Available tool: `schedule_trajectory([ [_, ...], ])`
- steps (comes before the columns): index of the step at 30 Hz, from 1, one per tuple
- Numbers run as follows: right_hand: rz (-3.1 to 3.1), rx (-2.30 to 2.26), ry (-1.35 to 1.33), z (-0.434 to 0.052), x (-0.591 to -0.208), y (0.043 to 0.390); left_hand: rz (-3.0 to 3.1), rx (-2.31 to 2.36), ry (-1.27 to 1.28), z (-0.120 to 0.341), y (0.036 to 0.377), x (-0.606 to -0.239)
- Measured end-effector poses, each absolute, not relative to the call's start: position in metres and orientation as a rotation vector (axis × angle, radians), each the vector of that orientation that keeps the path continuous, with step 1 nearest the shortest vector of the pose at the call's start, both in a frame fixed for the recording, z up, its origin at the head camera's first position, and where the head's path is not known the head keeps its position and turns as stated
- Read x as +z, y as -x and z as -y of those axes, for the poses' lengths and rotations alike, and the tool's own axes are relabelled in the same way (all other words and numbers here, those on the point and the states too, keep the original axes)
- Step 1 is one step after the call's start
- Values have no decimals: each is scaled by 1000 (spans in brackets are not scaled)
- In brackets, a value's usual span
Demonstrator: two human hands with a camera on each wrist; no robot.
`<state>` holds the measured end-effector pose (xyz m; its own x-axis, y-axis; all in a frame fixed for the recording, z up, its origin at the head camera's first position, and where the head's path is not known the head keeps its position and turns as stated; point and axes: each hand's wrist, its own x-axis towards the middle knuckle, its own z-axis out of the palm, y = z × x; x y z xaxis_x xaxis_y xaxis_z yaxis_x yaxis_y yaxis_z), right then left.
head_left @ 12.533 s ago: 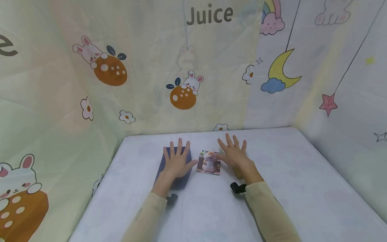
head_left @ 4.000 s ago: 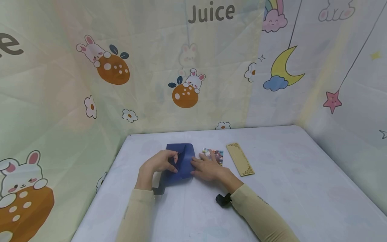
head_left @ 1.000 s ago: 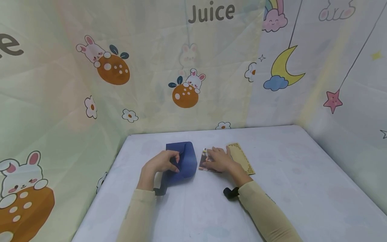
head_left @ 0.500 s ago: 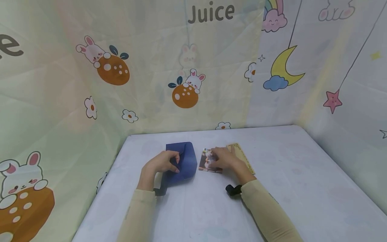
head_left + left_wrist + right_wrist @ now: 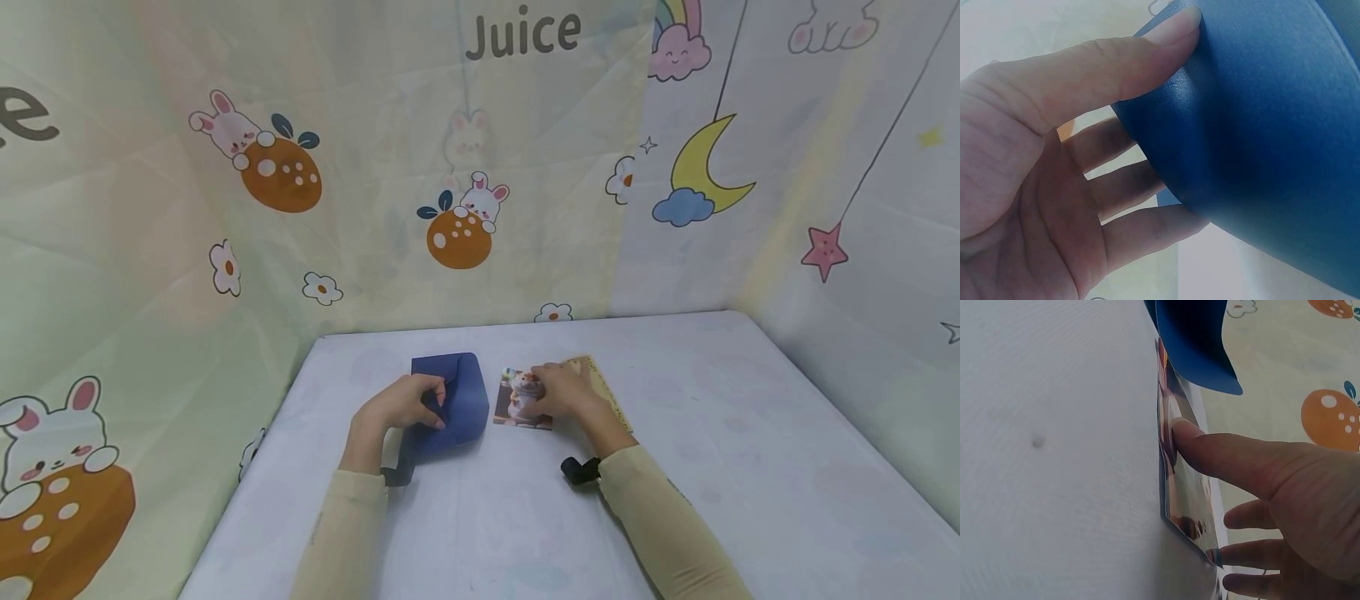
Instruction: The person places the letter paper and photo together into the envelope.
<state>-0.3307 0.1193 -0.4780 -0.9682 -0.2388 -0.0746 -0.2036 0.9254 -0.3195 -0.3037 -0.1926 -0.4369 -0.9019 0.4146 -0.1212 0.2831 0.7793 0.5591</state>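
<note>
Gold strip (image 5: 611, 400) lies under right hand (image 5: 567, 396), beside photo card (image 5: 519, 402).

On the table (image 5: 712, 467) before us, an envelope (image 5: 457, 404) lies left, a photo card (image 5: 517, 400) just right of it, and a bookmark (image 5: 611, 400) right of the card.

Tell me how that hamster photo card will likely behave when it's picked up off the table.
The photo card lies flat and thin, so probably light, hard to lift by an edge. Its glossy sheen suggests slipperiness. The right hand touches it with thumb.
</note>
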Motion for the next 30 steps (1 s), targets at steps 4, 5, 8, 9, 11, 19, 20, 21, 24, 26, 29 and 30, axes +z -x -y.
schedule_trajectory([
  [4,-2993,-461,320,-119,-475,329,-2736,802,-553,193,304,-437],
  [5,-2998,-458,325,-119,-474,328,-2736,801,-552,193,304,-437],
  [8,-3020,-444,356,-120,-473,328,-2734,799,-551,192,304,-437],
  [9,-3029,-443,371,-119,-472,328,-2733,799,-551,192,304,-437],
  [11,-3042,-472,401,-118,-472,328,-2732,798,-551,192,304,-437],
  [19,-2987,-841,402,-111,-468,327,-2731,804,-545,192,303,-436],
  [20,-2974,-879,400,-111,-468,327,-2731,803,-544,192,303,-436],
  [21,-2957,-919,397,-110,-468,327,-2731,802,-543,192,303,-437],
  [24,-2948,-985,409,-110,-469,328,-2732,802,-544,192,303,-437],
  [26,-2957,-999,420,-110,-469,328,-2732,804,-544,192,303,-437],
  [29,-2950,-1018,413,-110,-469,329,-2730,806,-544,192,303,-437],
  [30,-2945,-1022,412,-110,-469,330,-2730,805,-542,192,303,-437],
])
